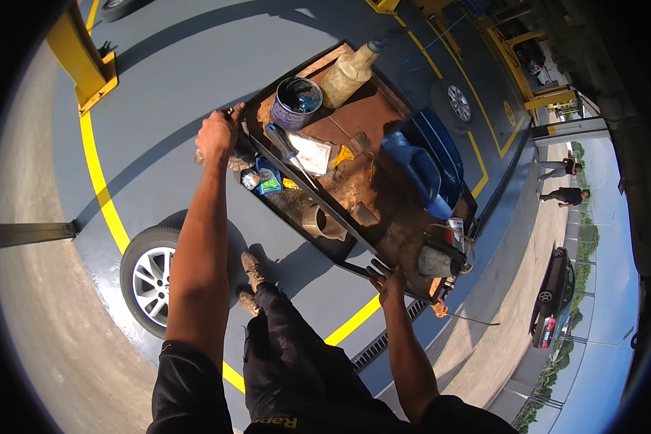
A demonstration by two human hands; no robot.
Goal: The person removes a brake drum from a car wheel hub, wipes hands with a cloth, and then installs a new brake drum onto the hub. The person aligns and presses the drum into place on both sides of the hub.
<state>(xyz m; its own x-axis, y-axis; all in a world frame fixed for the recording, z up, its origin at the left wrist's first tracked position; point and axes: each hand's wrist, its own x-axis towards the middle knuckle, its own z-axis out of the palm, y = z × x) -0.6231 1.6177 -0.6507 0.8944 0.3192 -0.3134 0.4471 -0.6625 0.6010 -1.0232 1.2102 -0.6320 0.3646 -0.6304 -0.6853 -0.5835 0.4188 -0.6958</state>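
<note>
A dark metal tool cart [383, 177] with a rusty brown top tray stands tilted in the view before me. My left hand [218, 135] is closed around its near left corner. At the near right edge, my right hand [389, 282] rests against the rim with its fingers stretched and a little apart. On the tray are a round tin [296, 101], a cloudy plastic bottle [351, 72], a blue-handled screwdriver [282, 142], a blue plastic container [425, 163] and a grey canister [437, 259]. The lower shelf holds a blue bottle [269, 179] and a brown cup-like piece [320, 221].
A wheel [152, 278] lies on the grey floor beside my left arm, and another wheel [458, 103] beyond the cart. Yellow lift posts [87, 69] stand on the far left and far right. A floor grate [372, 351] runs near my right arm. Two people [563, 195] and a dark car [553, 296] are outside.
</note>
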